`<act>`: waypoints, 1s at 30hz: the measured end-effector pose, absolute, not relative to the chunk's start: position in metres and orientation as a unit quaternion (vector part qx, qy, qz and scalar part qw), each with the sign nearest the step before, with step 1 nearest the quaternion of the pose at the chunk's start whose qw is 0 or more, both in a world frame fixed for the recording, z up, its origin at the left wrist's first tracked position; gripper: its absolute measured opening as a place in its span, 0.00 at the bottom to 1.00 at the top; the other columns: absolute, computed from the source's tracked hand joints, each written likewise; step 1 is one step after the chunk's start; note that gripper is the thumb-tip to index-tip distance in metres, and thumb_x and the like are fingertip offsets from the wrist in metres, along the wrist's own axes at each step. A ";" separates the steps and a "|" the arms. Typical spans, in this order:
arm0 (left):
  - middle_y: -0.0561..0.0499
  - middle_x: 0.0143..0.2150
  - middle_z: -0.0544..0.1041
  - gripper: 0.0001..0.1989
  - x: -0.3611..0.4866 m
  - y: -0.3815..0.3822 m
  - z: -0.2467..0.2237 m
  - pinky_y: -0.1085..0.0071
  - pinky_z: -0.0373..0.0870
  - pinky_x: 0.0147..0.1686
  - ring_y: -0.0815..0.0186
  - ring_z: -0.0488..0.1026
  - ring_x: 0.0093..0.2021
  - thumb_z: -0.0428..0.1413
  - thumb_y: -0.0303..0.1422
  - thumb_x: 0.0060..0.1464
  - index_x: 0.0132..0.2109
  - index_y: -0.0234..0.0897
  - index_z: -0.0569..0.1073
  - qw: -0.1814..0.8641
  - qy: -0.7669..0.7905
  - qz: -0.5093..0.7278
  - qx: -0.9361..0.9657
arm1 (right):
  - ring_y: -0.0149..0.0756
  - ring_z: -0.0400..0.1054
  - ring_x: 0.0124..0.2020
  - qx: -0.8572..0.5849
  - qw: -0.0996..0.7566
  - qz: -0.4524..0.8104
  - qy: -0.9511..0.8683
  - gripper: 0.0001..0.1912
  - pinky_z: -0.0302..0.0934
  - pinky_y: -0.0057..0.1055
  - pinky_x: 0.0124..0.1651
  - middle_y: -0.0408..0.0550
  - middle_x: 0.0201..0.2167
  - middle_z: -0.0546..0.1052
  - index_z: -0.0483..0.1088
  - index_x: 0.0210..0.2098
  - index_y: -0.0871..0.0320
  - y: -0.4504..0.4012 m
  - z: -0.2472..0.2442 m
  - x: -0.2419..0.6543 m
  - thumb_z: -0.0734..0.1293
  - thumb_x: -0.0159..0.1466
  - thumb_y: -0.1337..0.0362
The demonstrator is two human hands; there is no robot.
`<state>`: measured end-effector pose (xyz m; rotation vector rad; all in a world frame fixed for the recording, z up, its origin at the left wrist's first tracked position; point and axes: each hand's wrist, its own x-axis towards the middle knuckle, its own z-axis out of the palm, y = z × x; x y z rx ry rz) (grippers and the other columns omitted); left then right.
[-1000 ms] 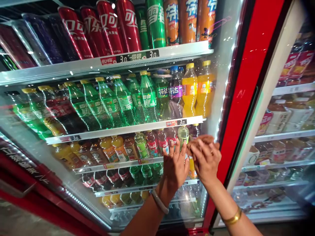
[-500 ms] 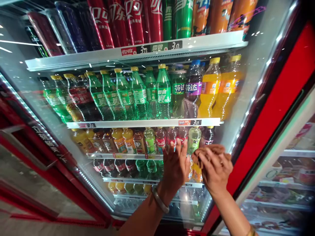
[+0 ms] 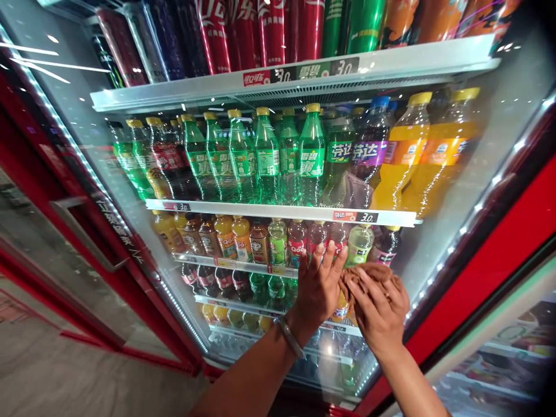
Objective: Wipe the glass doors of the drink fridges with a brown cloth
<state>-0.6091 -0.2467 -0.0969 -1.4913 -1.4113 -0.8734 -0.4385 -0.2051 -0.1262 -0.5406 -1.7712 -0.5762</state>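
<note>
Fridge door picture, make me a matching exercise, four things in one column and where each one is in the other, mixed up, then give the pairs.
Things:
1. brown cloth
2. left hand
3. red cans
4. orange bottles

Places:
A. top shelf behind the glass
B. flat on the glass, fingers spread, beside the cloth
C. under the right hand, pressed on the glass
D. right end of the second shelf

Pairs: 1-C, 2-B, 3-A, 4-D
</note>
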 end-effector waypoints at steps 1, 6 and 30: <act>0.45 0.74 0.66 0.34 -0.610 -0.246 -0.097 0.50 0.40 0.76 0.56 0.41 0.80 0.56 0.34 0.67 0.75 0.43 0.58 0.448 -0.565 -0.349 -0.598 | 0.45 0.59 0.70 -0.228 0.552 -0.234 -0.767 0.32 0.54 0.55 0.74 0.45 0.58 0.79 0.65 0.69 0.40 -0.206 -0.136 -0.432 0.70 0.68 0.68; 0.46 0.74 0.65 0.32 -0.609 -0.245 -0.096 0.49 0.40 0.76 0.56 0.36 0.81 0.56 0.36 0.67 0.74 0.42 0.59 0.450 -0.567 -0.340 -0.600 | 0.49 0.65 0.64 -0.255 0.605 -0.243 -0.714 0.37 0.60 0.52 0.68 0.46 0.60 0.77 0.68 0.66 0.38 -0.190 -0.104 -0.409 0.76 0.62 0.69; 0.51 0.78 0.57 0.33 -0.644 -0.276 -0.090 0.50 0.29 0.79 0.56 0.39 0.81 0.55 0.30 0.66 0.75 0.41 0.58 0.442 -0.560 -0.324 -0.622 | 0.47 0.58 0.69 -0.232 0.571 -0.213 -0.758 0.29 0.54 0.56 0.72 0.47 0.56 0.78 0.71 0.64 0.40 -0.211 -0.121 -0.460 0.71 0.66 0.69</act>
